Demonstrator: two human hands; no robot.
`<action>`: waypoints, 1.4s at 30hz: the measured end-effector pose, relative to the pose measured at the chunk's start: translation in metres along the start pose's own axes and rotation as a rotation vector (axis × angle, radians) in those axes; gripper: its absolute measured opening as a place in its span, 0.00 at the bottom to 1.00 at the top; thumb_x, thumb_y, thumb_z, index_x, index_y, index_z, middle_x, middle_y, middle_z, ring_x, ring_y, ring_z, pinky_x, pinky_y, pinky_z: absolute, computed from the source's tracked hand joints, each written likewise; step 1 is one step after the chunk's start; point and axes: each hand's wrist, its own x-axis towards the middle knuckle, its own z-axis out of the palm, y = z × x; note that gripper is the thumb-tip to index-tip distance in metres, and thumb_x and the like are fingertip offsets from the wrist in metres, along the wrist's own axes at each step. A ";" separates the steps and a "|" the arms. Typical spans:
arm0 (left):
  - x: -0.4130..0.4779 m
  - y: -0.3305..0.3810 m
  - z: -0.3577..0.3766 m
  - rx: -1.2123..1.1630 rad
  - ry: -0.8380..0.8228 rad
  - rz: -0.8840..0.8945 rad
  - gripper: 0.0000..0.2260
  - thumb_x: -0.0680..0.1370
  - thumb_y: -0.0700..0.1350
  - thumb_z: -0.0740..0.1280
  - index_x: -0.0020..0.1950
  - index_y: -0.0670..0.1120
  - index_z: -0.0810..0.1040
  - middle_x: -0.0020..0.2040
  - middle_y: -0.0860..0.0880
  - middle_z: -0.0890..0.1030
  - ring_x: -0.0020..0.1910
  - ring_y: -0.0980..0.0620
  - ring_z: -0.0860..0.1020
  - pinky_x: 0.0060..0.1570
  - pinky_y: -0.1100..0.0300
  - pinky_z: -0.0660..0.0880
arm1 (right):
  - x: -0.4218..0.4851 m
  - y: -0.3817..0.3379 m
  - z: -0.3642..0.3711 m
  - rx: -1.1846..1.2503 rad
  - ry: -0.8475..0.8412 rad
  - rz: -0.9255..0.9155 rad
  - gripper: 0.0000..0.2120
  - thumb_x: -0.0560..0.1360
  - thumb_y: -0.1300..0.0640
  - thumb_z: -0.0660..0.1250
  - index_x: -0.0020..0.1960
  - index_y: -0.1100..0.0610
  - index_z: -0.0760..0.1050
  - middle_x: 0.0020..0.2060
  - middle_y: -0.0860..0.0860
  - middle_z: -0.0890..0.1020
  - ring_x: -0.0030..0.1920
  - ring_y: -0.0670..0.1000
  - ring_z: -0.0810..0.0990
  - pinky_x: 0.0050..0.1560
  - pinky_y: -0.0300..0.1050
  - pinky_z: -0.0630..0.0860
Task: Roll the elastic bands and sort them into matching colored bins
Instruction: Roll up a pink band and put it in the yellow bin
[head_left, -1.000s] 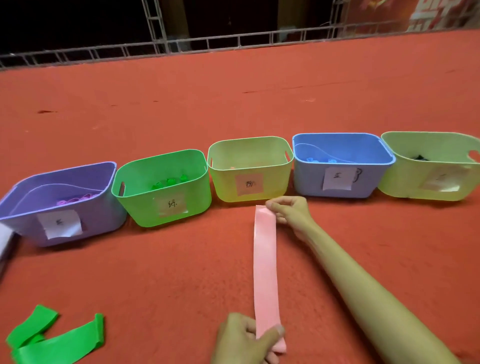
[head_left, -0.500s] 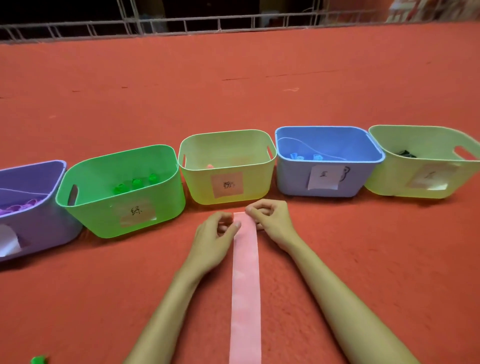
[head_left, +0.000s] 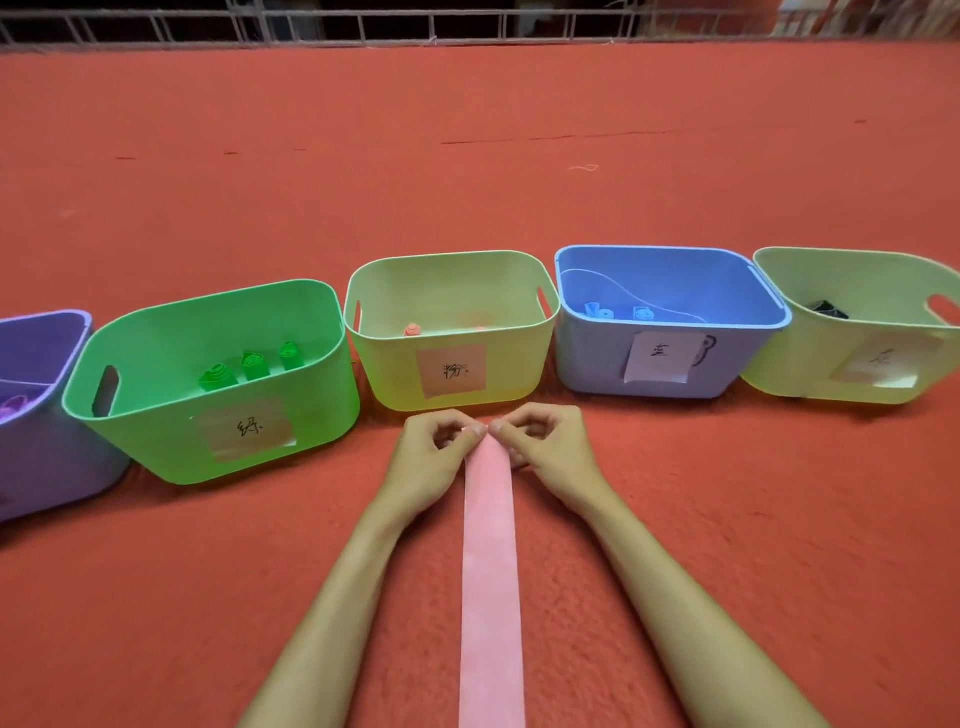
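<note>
A long pink elastic band (head_left: 490, 571) lies flat on the red carpet, running from the bottom edge up toward the bins. My left hand (head_left: 428, 452) and my right hand (head_left: 548, 447) pinch its far end together, thumbs and forefingers meeting at the band's tip. Right behind my hands stands the yellow bin with a pink label (head_left: 452, 374); a small pink roll (head_left: 412, 329) lies inside it. To its left is the green bin (head_left: 171, 441) with three green rolls (head_left: 252, 365). The blue bin (head_left: 587, 353) holds blue rolls (head_left: 597, 310).
A purple bin (head_left: 41, 467) stands at the far left, partly cut off. A second yellow-green bin (head_left: 810, 374) at the far right holds something dark (head_left: 828, 308). A metal railing (head_left: 467, 26) runs along the back of the carpet.
My left hand left the band's near end and joined my right hand at the far end. Both hands now pinch the tip closer together. The view moved nearer to the bins.
</note>
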 end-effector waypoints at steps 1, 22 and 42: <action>0.000 0.003 0.000 -0.028 -0.003 -0.014 0.08 0.82 0.41 0.69 0.44 0.47 0.86 0.39 0.53 0.85 0.38 0.58 0.79 0.41 0.61 0.75 | 0.000 -0.001 0.000 0.023 0.005 0.003 0.04 0.76 0.64 0.75 0.43 0.63 0.84 0.32 0.52 0.84 0.31 0.46 0.80 0.30 0.39 0.77; -0.001 0.014 -0.003 -0.210 -0.103 -0.079 0.17 0.85 0.46 0.65 0.38 0.46 0.84 0.34 0.54 0.82 0.34 0.61 0.77 0.36 0.69 0.71 | 0.001 -0.004 0.002 0.076 0.028 0.038 0.08 0.78 0.60 0.74 0.42 0.64 0.83 0.34 0.60 0.84 0.32 0.54 0.82 0.32 0.43 0.79; -0.001 0.008 -0.011 -0.235 -0.139 -0.088 0.04 0.79 0.33 0.69 0.52 0.32 0.82 0.32 0.57 0.82 0.30 0.65 0.76 0.32 0.74 0.69 | -0.004 -0.010 -0.006 0.077 -0.081 0.030 0.04 0.75 0.68 0.76 0.49 0.66 0.83 0.36 0.55 0.84 0.34 0.46 0.82 0.32 0.38 0.79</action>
